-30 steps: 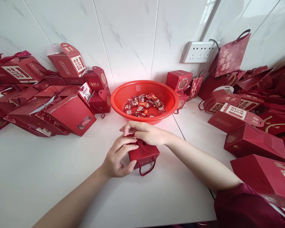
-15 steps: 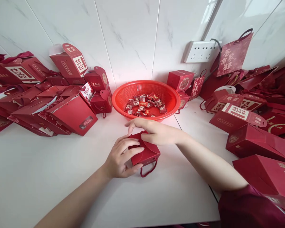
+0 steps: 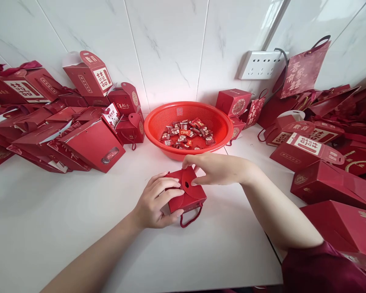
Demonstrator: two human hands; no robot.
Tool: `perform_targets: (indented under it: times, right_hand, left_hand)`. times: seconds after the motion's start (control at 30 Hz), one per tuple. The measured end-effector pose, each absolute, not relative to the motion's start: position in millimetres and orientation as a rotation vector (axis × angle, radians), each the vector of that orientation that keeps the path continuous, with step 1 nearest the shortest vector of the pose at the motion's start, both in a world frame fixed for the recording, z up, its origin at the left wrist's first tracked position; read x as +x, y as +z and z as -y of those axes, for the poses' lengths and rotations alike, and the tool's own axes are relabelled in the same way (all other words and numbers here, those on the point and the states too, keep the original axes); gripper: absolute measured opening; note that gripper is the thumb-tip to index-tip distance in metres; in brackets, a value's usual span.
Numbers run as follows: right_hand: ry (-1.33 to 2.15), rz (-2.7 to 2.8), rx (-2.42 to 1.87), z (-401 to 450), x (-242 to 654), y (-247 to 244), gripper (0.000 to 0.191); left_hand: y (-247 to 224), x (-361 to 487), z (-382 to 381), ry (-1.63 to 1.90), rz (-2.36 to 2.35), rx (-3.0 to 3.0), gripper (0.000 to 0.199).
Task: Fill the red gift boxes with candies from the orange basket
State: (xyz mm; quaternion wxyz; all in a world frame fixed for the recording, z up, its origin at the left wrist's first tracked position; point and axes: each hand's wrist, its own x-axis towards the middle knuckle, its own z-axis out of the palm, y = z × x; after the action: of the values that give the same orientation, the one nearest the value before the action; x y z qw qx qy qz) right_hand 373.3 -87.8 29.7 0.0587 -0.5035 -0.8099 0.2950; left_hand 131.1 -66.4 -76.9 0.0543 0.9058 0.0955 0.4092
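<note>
A small red gift box (image 3: 194,196) with a dark red rope handle (image 3: 191,221) sits on the table in front of me. Its curved top flaps lie folded over, and a small dark hole shows in the upper one. My left hand (image 3: 157,199) grips the box from the left, fingers across the top and thumb at the near edge. At the far right of the top, my right hand (image 3: 221,169) curls over the box, thumb by the flap and index finger at the far edge; its other fingers are mostly hidden. Just behind stands a red plastic basket (image 3: 222,136) with wrapped candies (image 3: 183,132) inside.
Red gift boxes (image 3: 91,142) are piled on the left, some with flaps up. More boxes (image 3: 329,183) and bags line the right side. A white power strip (image 3: 259,65) is on the tiled wall (image 3: 167,49) behind the basket.
My right hand has shifted right across the box top, uncovering the flap's hole. My left hand keeps its hold, and the box stays in place.
</note>
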Motion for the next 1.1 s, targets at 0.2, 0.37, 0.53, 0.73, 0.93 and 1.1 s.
perform_targets:
  times: [0.2, 0.37, 0.53, 0.73, 0.93, 1.1]
  right_hand:
    - [0.851, 2.458, -1.546, 87.7, 371.1, 29.6, 0.030]
    - [0.838, 2.453, -1.518, 88.6, 370.4, 29.8, 0.028]
    - [0.847, 2.481, -1.461, 90.2, 372.1, 31.7, 0.024]
    - [0.819, 2.509, -1.474, 91.9, 373.6, 31.9, 0.026]
    - [0.695, 2.495, -1.587, 93.3, 386.8, 35.7, 0.032]
    - [0.613, 2.440, -1.666, 95.4, 396.1, 37.2, 0.030]
  left_hand:
    - [-77.2, 132.2, 66.5, 1.242, -0.294, 2.749, 0.034]
    - [-79.4, 130.3, 64.8, 1.201, -0.309, 2.734, 0.044]
    - [-80.0, 127.3, 61.7, 1.063, -0.371, 2.680, 0.056]
    - [-77.4, 126.7, 56.7, 0.900, -0.302, 2.678, 0.072]
    - [-71.7, 122.8, 51.0, 0.804, -0.320, 2.610, 0.074]
    - [-65.4, 122.0, 51.4, 0.679, -0.393, 2.544, 0.068]
